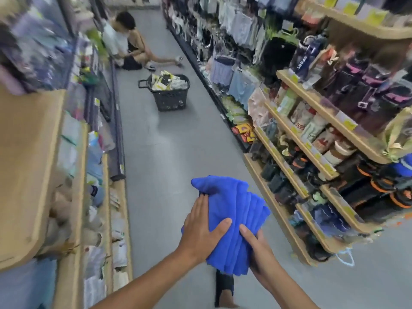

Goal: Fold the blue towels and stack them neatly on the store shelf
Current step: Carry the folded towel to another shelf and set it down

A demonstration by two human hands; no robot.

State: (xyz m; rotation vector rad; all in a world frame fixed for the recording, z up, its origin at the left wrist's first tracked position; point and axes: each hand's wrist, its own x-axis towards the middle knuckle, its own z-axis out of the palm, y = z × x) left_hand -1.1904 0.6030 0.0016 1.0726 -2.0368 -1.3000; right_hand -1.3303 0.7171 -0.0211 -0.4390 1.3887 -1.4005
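A stack of several folded bright blue towels [234, 208] is held in the air over the aisle floor, low in the middle of the head view. My left hand [201, 228] lies flat on top of the stack with straight fingers, thumb spread across the cloth. My right hand [256, 246] grips the stack's near right edge from below, its thumb on top and fingers hidden under the towels. The towels' far end curls up slightly.
Wooden shelves [73, 197] with packaged cloths run along the left; wooden shelves [287, 170] with bottles and cups run along the right. A black basket [170, 94] full of goods stands on the grey aisle floor. A person [127, 41] sits on the floor beyond it.
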